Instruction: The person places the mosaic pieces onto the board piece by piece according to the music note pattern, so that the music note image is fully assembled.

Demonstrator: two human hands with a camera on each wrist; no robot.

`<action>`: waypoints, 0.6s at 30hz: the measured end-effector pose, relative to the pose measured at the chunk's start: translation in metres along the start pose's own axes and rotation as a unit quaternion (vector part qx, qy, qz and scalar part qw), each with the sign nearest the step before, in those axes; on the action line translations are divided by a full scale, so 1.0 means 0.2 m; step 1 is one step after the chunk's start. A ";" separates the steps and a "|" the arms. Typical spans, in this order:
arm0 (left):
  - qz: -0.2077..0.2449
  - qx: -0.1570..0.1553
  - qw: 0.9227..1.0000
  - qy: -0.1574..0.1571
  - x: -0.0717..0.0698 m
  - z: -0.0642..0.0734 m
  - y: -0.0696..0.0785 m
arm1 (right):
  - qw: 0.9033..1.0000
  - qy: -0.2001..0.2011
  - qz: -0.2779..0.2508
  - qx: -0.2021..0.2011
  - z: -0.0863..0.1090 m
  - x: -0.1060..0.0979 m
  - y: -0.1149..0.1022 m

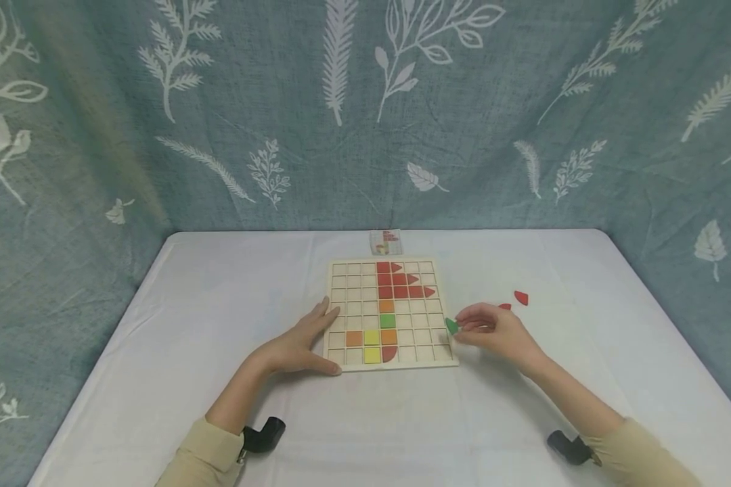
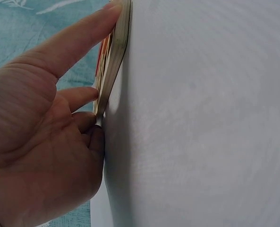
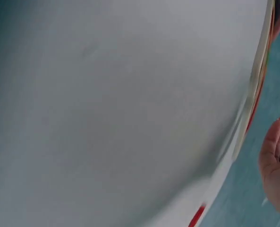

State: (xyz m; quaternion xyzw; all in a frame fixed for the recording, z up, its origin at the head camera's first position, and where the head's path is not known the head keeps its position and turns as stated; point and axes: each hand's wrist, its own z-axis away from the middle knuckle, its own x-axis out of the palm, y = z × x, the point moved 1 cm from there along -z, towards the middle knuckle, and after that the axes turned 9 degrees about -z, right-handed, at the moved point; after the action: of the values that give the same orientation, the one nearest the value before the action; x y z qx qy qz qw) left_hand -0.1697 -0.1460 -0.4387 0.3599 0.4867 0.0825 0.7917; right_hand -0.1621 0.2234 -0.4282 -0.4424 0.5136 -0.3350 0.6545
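A square wooden grid board (image 1: pixel 423 336) lies on the white table with red, orange, yellow and green tiles set in some of its cells. My left hand (image 1: pixel 295 343) rests along the board's left edge, its fingers spread and fairly straight. The left thumb (image 2: pixel 90 35) touches the near left corner in the left wrist view. Between thumb and fingertips my right hand (image 1: pixel 499 335) pinches a green tile (image 1: pixel 451 326) with a curved side, close by the board's right edge. In the right wrist view only a sliver of that tile shows.
A small picture card (image 1: pixel 386 242) with a coloured pattern lies behind the board. To the right are loose red tiles, one red tile (image 1: pixel 521 297) in full view and another partly hidden behind the right hand. A leaf-patterned teal cloth (image 1: pixel 353 169) hangs behind the table.
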 end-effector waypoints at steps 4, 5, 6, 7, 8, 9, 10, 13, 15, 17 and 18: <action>0.000 0.004 1.000 -0.001 0.00 0.00 -0.01 | 0.999 -0.039 -0.022 -0.008 -0.04 0.13 -0.06; 0.000 0.004 1.000 -0.001 0.00 0.00 -0.01 | 0.999 -0.049 -0.020 -0.011 -0.05 0.17 -0.07; 0.000 0.003 1.000 -0.002 0.00 0.00 -0.01 | 0.998 -0.059 -0.014 -0.012 -0.06 0.20 -0.09; 0.001 0.003 1.000 -0.001 0.00 0.00 -0.01 | 0.998 -0.067 -0.004 -0.017 -0.07 0.23 -0.11; 0.001 0.002 1.000 -0.001 0.00 0.00 -0.01 | 0.997 -0.075 0.009 -0.023 -0.08 0.27 -0.13; 0.000 0.002 1.000 -0.001 0.00 0.00 0.00 | 0.996 -0.082 0.020 -0.032 -0.09 0.30 -0.14; -0.001 0.002 1.000 -0.001 0.00 0.00 0.00 | 0.995 -0.091 0.029 -0.040 -0.10 0.33 -0.16; -0.003 0.004 1.000 -0.003 -0.01 0.00 0.00 | 0.988 -0.123 0.058 -0.078 -0.13 0.43 -0.20; -0.005 0.006 1.000 -0.006 -0.01 0.01 0.00 | 0.980 -0.148 0.077 -0.106 -0.15 0.49 -0.23; -0.001 0.010 1.000 -0.009 -0.01 0.01 0.00 | 0.972 -0.169 0.100 -0.132 -0.17 0.54 -0.24; 0.000 0.010 1.000 -0.011 -0.01 0.01 0.00 | 0.967 -0.178 0.112 -0.143 -0.17 0.56 -0.25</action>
State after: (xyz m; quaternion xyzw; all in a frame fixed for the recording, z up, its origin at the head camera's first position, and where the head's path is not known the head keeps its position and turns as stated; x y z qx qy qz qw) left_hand -0.1696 -0.1483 -0.4365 0.3690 0.4791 0.0737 0.7930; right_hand -0.1672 0.0955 -0.4268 -0.5233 0.4775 -0.0987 0.6989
